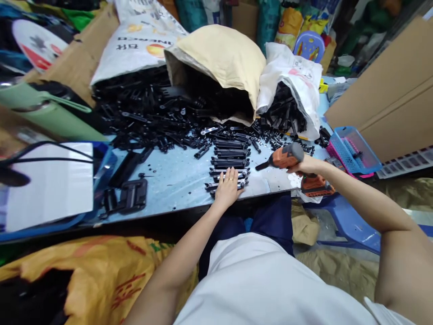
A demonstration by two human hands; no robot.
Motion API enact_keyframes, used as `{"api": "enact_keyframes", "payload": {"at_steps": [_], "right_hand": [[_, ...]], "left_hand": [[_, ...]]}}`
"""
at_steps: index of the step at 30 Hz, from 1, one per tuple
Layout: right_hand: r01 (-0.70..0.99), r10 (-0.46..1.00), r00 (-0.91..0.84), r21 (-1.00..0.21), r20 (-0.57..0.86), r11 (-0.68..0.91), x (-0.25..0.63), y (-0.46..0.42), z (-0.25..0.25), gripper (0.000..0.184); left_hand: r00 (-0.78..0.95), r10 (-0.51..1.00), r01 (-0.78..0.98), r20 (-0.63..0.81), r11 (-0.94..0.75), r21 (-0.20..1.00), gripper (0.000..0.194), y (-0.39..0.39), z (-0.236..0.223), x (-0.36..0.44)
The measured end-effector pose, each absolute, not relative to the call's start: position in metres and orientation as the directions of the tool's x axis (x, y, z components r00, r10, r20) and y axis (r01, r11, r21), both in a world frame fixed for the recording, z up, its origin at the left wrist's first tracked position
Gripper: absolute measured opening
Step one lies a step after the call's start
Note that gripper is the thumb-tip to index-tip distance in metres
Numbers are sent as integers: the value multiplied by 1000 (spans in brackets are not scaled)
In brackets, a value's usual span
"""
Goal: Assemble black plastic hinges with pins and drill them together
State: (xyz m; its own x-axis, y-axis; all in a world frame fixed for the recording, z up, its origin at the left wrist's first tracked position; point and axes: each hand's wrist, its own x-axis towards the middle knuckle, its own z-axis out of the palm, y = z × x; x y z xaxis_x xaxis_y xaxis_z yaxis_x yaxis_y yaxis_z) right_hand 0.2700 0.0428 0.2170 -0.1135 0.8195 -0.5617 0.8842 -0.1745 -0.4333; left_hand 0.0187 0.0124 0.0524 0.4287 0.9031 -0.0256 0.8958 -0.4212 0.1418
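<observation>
My left hand (pixel 227 189) lies flat with its fingers stretched out on the near end of a row of long black plastic parts (pixel 231 153). The parts are lined up side by side on the light blue tabletop (pixel 179 180). To the right of the row, my right hand (pixel 304 166) is wrapped round the handle of an orange and black cordless power driver (pixel 287 156). Its dark tip points left toward the row, a short way from the parts. An orange block marked 20 (pixel 316 185) shows below that hand.
Heaped loose black parts (pixel 145 117) spill from a white sack (pixel 142 45), a cream sack (pixel 219 54) and a smaller white sack (pixel 292 76). A blue basket (pixel 358 146) stands right. A black holder (pixel 133 195) lies left; a blue stool (pixel 358 225) is below right.
</observation>
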Motion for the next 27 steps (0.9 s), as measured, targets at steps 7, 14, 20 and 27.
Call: {"api": "enact_keyframes", "payload": {"at_steps": [7,14,20,27], "right_hand": [[569,781,544,-550,-306,-612,381,85,205,18],[476,675,670,-519,-309,-710,425,107,180,24],[722,716,692,-59,92,-689,424,95,200,52],[1000,986,7,-10,168,-5,291,126,177,33]], "left_hand": [[423,906,900,9,-421,109,67,12,45,20],[450,874,866,186,-477,149,56,3,36,3],[173,925,929,338,-267,255,39,-22,31,-52],[45,954,846,295,-194,497,27,-22,25,-53]]}}
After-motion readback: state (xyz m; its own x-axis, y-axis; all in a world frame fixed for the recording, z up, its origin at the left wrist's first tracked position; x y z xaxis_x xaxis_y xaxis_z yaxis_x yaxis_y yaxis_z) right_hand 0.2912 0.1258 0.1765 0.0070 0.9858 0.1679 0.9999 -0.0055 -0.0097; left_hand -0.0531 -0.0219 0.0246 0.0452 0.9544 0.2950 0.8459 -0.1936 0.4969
